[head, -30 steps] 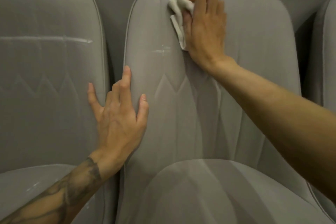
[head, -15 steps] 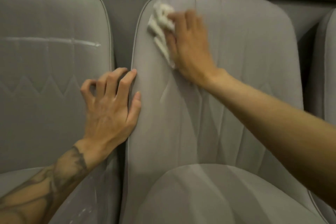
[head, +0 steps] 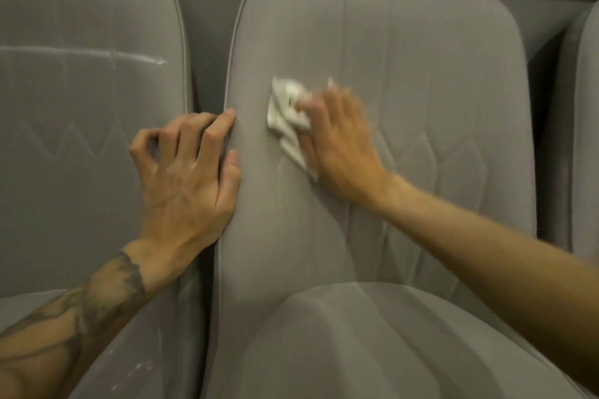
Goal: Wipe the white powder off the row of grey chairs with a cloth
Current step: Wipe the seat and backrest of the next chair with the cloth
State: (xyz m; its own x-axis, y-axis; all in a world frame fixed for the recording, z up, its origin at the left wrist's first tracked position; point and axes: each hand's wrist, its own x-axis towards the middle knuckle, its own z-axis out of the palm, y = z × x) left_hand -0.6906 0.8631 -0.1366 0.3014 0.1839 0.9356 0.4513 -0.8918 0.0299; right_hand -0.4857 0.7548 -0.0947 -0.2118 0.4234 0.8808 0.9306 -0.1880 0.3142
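One chair (head: 356,343): right hand (head: 340,142) grip holds white cloth (head: 285,113) against backrest (head: 421,68); left hand (head: 184,175) grip curled round backrest edge.

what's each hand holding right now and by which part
The right hand holds the white cloth by its right side, pressed on the middle chair. The left hand grips that chair's backrest by its left edge.

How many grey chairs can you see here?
3: left chair, middle chair under the cloth, right chair cut by the edge. More may lie outside view.
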